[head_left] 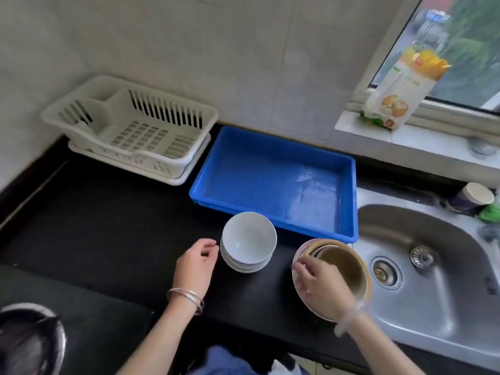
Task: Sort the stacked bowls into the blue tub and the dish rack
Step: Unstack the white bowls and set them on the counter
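A stack of white bowls (249, 242) stands on the black counter in front of the blue tub (273, 155). To its right sits a stack of brown, patterned bowls (343, 263) beside the sink. My left hand (197, 263) hovers just left of the white stack, fingers loosely curled, holding nothing. My right hand (322, 285) lies over the near rim of the brown stack, with fingers curled at the rim of the top bowl. The white dish rack (130, 128) stands at the back left, with nothing in it; the tub holds nothing either.
A steel sink (433, 280) lies at the right. A carton (400, 90) stands on the window sill. A cup (473, 198) sits behind the sink. A round metal pot rim (35, 339) shows at the lower left.
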`<state>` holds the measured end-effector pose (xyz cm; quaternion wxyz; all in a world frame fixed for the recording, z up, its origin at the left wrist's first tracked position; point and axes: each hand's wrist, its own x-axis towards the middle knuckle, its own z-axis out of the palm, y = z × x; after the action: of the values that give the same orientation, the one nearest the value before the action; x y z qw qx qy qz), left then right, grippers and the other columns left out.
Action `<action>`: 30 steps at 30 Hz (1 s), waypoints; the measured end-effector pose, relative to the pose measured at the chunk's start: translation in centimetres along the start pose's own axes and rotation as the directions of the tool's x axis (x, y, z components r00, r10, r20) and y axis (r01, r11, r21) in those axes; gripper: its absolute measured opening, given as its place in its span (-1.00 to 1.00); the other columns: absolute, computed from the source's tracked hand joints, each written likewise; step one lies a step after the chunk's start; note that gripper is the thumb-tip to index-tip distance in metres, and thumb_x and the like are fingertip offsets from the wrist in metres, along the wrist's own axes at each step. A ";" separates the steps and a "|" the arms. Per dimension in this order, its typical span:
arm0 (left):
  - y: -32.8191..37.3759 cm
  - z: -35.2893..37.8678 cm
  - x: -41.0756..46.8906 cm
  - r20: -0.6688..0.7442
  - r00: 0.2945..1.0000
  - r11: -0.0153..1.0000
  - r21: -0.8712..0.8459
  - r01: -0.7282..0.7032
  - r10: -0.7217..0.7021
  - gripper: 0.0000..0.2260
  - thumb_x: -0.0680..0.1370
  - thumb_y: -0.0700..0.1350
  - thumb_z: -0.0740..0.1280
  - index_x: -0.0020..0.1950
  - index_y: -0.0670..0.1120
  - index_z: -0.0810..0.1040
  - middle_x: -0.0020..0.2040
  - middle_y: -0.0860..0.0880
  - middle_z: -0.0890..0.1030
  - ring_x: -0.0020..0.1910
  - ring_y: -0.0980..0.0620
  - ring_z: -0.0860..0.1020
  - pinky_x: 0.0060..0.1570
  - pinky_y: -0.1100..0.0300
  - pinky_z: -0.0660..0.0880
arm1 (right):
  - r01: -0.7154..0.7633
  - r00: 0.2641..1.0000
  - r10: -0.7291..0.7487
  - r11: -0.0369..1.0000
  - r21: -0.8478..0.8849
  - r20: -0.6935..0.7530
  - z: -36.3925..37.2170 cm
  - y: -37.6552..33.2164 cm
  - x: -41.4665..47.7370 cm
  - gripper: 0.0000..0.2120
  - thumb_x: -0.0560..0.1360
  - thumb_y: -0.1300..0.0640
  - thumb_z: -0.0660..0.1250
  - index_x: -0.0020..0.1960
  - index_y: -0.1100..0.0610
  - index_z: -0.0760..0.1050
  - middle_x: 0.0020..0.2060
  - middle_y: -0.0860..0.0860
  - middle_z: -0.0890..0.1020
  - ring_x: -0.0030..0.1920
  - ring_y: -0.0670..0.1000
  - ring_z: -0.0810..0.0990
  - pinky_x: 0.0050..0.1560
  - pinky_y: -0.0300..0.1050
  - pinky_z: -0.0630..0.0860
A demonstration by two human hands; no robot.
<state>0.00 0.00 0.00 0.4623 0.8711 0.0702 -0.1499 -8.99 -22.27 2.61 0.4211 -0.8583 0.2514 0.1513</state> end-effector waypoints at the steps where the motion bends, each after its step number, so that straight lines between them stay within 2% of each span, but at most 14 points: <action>1: 0.3 0.1 0.6 -0.017 1.000 1.000 -0.027 -0.013 0.013 -0.82 0.52 -0.07 0.28 0.09 0.00 0.57 -0.07 0.04 0.62 -0.14 0.07 0.60 -0.11 0.23 0.49 | 0.069 0.996 -0.072 0.996 -0.054 -0.055 0.0 -0.8 1.7 -0.86 0.56 0.02 0.20 -0.13 -0.06 0.50 -0.37 -0.06 0.61 -0.38 -0.10 0.58 -0.30 -0.24 0.52; 3: 0.9 0.3 1.3 -0.021 1.000 0.999 -0.029 -0.023 0.023 -0.75 0.52 -0.07 0.29 0.19 -0.03 0.53 -0.02 0.04 0.60 -0.15 0.07 0.59 -0.09 0.22 0.47 | 0.084 0.989 -0.101 0.985 -0.150 -0.109 0.1 -2.6 4.2 -0.84 0.55 -0.04 0.19 -0.05 -0.01 0.51 -0.32 -0.05 0.61 -0.29 0.00 0.56 -0.21 -0.07 0.51; 6: 1.4 1.1 1.9 0.033 0.999 1.000 0.000 0.019 -0.019 -0.72 0.52 -0.11 0.30 0.23 -0.05 0.52 0.07 0.01 0.61 -0.09 0.03 0.59 0.02 0.14 0.52 | 0.047 0.992 -0.071 0.973 -0.225 -0.103 1.3 -4.4 6.9 -0.78 0.51 -0.11 0.23 -0.05 0.01 0.51 -0.29 -0.07 0.56 -0.23 0.00 0.48 -0.26 -0.14 0.34; 9: 1.3 1.7 2.1 0.062 0.996 0.998 -0.018 0.066 -0.065 -0.72 0.52 -0.12 0.30 0.23 -0.05 0.51 0.12 -0.03 0.61 0.04 -0.04 0.59 0.13 -0.01 0.53 | 0.020 0.991 -0.053 0.966 -0.258 -0.121 2.3 -4.8 7.9 -0.80 0.47 -0.03 0.28 -0.25 0.05 0.41 -0.37 -0.05 0.48 -0.33 0.01 0.42 -0.42 -0.19 0.23; 12: 1.2 1.9 2.2 0.060 0.994 0.995 -0.049 0.090 -0.087 -0.71 0.51 -0.13 0.30 0.24 -0.05 0.50 0.13 -0.04 0.60 0.08 -0.04 0.58 0.14 -0.04 0.53 | 0.013 0.987 -0.065 0.944 -0.329 -0.148 2.8 -5.4 8.2 -0.68 0.45 0.14 0.25 -0.43 0.09 0.24 -0.48 0.00 0.35 -0.41 0.07 0.34 -0.49 -0.18 0.15; 17: 1.0 1.8 2.3 0.076 0.992 0.991 -0.082 0.107 -0.101 -0.73 0.51 -0.19 0.30 0.20 -0.03 0.52 0.12 -0.02 0.61 0.10 0.00 0.57 0.14 -0.03 0.54 | 0.055 0.974 -0.145 0.894 -0.445 -0.172 2.5 -6.2 8.0 -0.63 0.52 0.15 0.19 -0.44 0.11 0.23 -0.42 0.05 0.38 -0.37 0.09 0.35 -0.49 -0.22 0.10; 21: 0.4 1.8 2.4 0.078 0.989 0.980 -0.151 0.133 -0.122 -0.74 0.51 -0.20 0.30 0.19 -0.03 0.54 0.07 -0.02 0.63 0.02 0.04 0.59 0.09 0.06 0.56 | 0.077 0.968 -0.167 0.906 -0.416 -0.186 2.0 -6.3 7.8 -0.59 0.51 0.13 0.21 -0.48 0.13 0.22 -0.51 0.02 0.32 -0.37 0.09 0.31 -0.49 -0.21 0.09; 24: 0.3 1.9 2.5 0.096 0.986 0.972 -0.184 0.149 -0.133 -0.74 0.52 -0.18 0.30 0.20 -0.06 0.54 0.03 -0.01 0.63 -0.05 0.10 0.60 -0.02 0.19 0.57 | 0.066 0.964 -0.140 0.949 -0.308 -0.225 1.2 -5.8 7.5 -0.67 0.48 0.13 0.24 -0.43 0.20 0.35 -0.48 0.12 0.38 -0.36 0.10 0.30 -0.47 -0.20 0.15; 27: 0.7 2.1 2.8 0.094 0.985 0.980 -0.120 0.156 -0.145 -0.73 0.51 -0.16 0.32 0.21 -0.07 0.53 0.08 -0.04 0.63 0.01 0.03 0.60 0.09 0.06 0.57 | 0.063 0.951 -0.124 0.975 -0.213 -0.285 0.2 -5.3 7.4 -0.67 0.46 0.12 0.27 -0.44 0.21 0.38 -0.47 0.20 0.45 -0.38 0.08 0.31 -0.45 -0.20 0.22; 30: 1.4 2.5 3.1 0.065 0.984 0.986 -0.008 0.164 -0.163 -0.73 0.50 -0.14 0.33 0.20 -0.08 0.53 0.06 -0.03 0.61 0.04 -0.02 0.59 0.11 -0.01 0.55 | 0.076 0.945 -0.128 0.981 -0.177 -0.301 -0.7 -5.0 7.3 -0.60 0.47 0.10 0.28 -0.52 0.09 0.31 -0.53 0.08 0.44 -0.42 0.05 0.35 -0.41 -0.22 0.29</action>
<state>2.85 -2.96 -1.23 0.4562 0.8541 0.1278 -0.2145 -0.13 -22.42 2.83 0.3119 -0.9148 0.2565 0.0120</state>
